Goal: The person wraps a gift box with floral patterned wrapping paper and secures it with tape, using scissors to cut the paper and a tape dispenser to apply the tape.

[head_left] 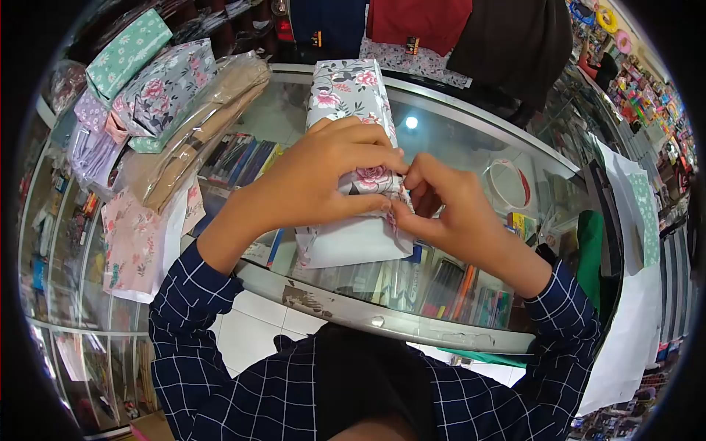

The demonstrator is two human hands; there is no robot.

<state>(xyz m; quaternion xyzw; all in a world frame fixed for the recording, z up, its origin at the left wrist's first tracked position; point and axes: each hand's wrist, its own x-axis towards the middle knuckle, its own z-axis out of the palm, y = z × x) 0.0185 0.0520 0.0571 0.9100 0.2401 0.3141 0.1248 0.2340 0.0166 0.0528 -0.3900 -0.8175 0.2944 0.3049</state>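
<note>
A long box point(346, 92) in grey floral wrapping paper lies on the glass counter, pointing away from me. My left hand point(327, 173) lies across the box, its fingers curled over the top and its thumb pressing the paper near the close end. At the right edge of that end, my right hand point(452, 198) pinches a fold of the wrapping paper between thumb and fingers. A flap of the paper, white side up point(353, 242), sticks out toward me below my hands. My fingers partly hide the fold.
A roll of clear tape point(507, 184) is to the right on the glass counter point(434, 117). Wrapped parcels point(165, 88) and a plastic-bagged brown bundle point(198, 132) stand at left, above pink floral paper point(136, 235). White sheets point(625, 331) hang at right. Folded cloths point(419, 22) line the back.
</note>
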